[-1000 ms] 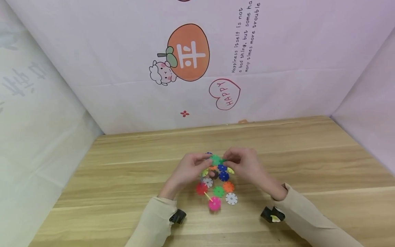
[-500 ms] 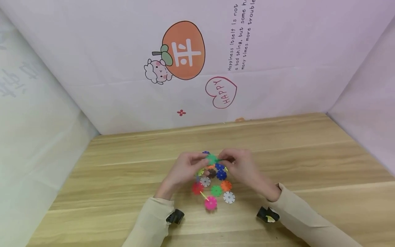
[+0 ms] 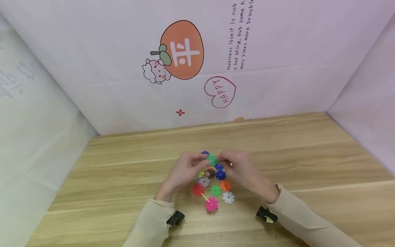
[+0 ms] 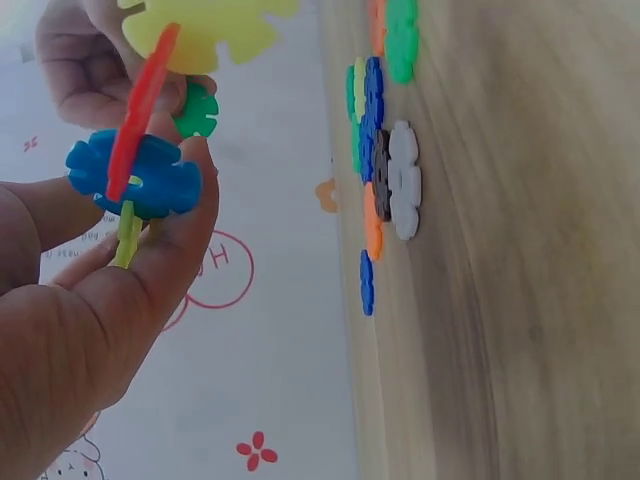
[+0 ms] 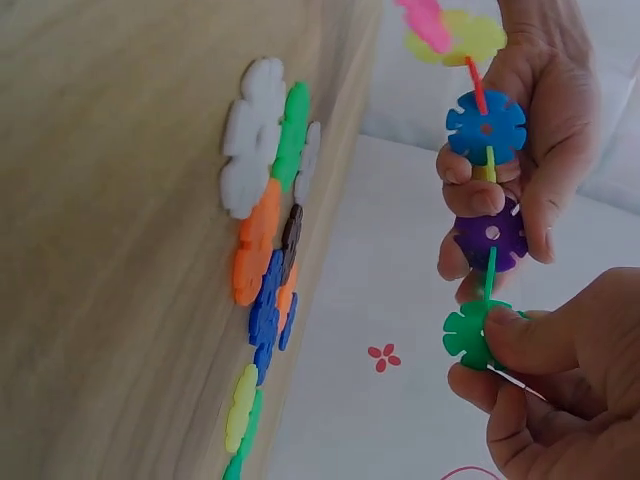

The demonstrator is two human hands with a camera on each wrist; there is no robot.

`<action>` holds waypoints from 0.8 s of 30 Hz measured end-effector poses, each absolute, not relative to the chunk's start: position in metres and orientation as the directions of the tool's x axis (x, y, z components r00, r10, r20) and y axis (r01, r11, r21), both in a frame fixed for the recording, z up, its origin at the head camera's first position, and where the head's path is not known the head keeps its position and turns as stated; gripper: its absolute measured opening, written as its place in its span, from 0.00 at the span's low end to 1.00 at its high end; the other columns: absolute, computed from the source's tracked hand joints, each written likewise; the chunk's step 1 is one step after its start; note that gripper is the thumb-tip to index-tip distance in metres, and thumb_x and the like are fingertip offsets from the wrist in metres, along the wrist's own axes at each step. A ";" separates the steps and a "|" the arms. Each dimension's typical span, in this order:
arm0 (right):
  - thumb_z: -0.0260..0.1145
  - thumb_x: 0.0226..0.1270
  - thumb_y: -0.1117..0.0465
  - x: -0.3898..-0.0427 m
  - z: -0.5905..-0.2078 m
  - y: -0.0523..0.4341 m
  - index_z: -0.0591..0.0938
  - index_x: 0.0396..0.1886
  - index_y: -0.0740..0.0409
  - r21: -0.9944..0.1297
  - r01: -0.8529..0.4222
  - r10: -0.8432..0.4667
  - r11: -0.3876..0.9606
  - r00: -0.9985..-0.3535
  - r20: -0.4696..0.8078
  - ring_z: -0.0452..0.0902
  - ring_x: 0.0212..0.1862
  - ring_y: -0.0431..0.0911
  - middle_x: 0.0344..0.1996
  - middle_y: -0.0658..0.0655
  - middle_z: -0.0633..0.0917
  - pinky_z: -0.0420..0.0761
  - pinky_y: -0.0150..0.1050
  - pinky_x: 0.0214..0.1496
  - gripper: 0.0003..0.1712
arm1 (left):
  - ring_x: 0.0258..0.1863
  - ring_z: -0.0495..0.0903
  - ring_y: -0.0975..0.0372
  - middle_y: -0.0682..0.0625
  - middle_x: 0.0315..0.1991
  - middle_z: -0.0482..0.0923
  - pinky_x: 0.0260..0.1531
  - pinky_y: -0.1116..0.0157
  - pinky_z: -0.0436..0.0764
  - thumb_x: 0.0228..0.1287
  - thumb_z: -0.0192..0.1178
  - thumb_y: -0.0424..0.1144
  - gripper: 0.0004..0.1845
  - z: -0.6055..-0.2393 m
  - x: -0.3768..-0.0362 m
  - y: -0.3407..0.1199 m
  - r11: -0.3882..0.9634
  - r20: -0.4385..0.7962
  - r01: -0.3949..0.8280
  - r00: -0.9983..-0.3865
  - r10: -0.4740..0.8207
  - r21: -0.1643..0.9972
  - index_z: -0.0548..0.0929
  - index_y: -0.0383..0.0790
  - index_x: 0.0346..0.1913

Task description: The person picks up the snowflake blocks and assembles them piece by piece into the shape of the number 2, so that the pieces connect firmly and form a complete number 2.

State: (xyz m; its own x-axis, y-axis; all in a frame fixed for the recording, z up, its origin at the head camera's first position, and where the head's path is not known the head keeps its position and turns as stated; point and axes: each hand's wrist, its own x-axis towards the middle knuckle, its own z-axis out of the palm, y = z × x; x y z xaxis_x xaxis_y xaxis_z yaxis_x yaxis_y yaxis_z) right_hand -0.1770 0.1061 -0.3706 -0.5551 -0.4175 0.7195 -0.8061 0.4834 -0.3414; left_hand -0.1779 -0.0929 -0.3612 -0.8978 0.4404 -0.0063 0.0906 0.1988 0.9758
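Observation:
A chain of interlocked notched plastic discs hangs between my hands. In the right wrist view it runs from a pink disc [image 5: 428,22] through yellow, red and blue discs [image 5: 486,127] to a purple disc [image 5: 491,234] and green ones. My left hand [image 3: 186,168] grips the chain near its purple disc, fingers behind and thumb at the side. My right hand [image 3: 240,168] pinches the green disc [image 5: 466,334] at the chain's end between thumb and fingers. Beside those fingertips a thin pale disc edge [image 5: 517,383] shows; how it is joined is hidden.
Loose discs lie on the wooden table [image 3: 123,181] below the hands, among them white [image 3: 228,197], orange [image 3: 225,185], green [image 3: 216,190] and blue [image 3: 220,175] ones. A printed white cloth wall [image 3: 271,85] stands behind the table.
The head view has shifted slightly, so everything sits a little further left. My right fingertips now cover the green edge that showed beside them earlier. Both hands keep their hold on the chain.

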 end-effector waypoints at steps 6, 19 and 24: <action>0.71 0.43 0.83 -0.177 -0.372 0.105 0.83 0.24 0.64 -0.350 -0.804 -0.399 0.482 -0.556 0.729 0.79 0.24 0.40 0.23 0.56 0.85 0.79 0.27 0.25 0.13 | 0.35 0.84 0.44 0.36 0.47 0.82 0.35 0.66 0.81 0.70 0.55 0.34 0.14 -0.359 -0.174 -0.092 0.200 -0.008 0.084 -0.908 0.418 0.976 0.79 0.29 0.53; 0.72 0.44 0.82 -0.184 -0.370 0.104 0.83 0.29 0.67 -0.377 -0.831 -0.339 0.408 -0.522 0.783 0.81 0.25 0.44 0.25 0.59 0.86 0.81 0.31 0.26 0.13 | 0.40 0.85 0.49 0.40 0.47 0.83 0.44 0.60 0.81 0.70 0.57 0.42 0.18 -0.350 -0.173 -0.096 0.208 -0.033 0.058 -0.913 0.406 0.976 0.78 0.35 0.56; 0.71 0.46 0.82 -0.185 -0.370 0.106 0.84 0.30 0.66 -0.448 -0.810 -0.326 0.379 -0.569 0.755 0.82 0.24 0.42 0.25 0.58 0.87 0.81 0.30 0.25 0.12 | 0.47 0.83 0.54 0.41 0.47 0.83 0.53 0.55 0.77 0.70 0.56 0.46 0.21 -0.351 -0.175 -0.098 0.233 -0.052 0.050 -0.910 0.412 0.971 0.76 0.36 0.59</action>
